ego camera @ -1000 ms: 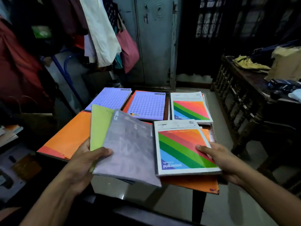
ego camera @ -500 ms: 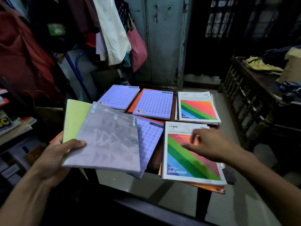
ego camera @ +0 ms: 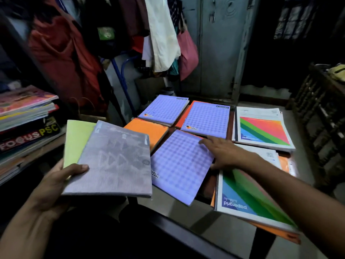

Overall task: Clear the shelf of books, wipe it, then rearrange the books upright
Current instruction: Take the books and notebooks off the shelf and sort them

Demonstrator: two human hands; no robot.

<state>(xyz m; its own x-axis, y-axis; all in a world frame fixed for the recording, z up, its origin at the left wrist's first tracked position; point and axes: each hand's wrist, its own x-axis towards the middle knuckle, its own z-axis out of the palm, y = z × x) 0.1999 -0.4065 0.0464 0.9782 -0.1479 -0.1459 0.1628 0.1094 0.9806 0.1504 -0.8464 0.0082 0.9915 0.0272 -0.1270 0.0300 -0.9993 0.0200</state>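
Observation:
My left hand (ego camera: 56, 182) grips a grey patterned notebook (ego camera: 115, 159) with a light green one (ego camera: 76, 141) under it, both held above the table's left side. My right hand (ego camera: 222, 152) reaches over the table with fingers extended and touches the right edge of a purple checked notebook (ego camera: 179, 165). Two more purple notebooks (ego camera: 164, 109) (ego camera: 207, 118) lie further back. An orange book (ego camera: 149, 131) lies between them. Two rainbow-striped notebooks (ego camera: 263, 129) (ego camera: 248, 200) lie on the right; my forearm crosses the nearer one.
A stack of books (ego camera: 26, 116) sits on a shelf at the left. Clothes (ego camera: 160, 34) hang behind the small table (ego camera: 203, 200). A grey metal cupboard (ego camera: 220, 49) stands at the back. A dark wooden railing (ego camera: 317, 128) is at the right.
My right hand left the near rainbow notebook and moved left onto the purple checked one. My left hand swung its notebooks further left, uncovering the purple and orange books.

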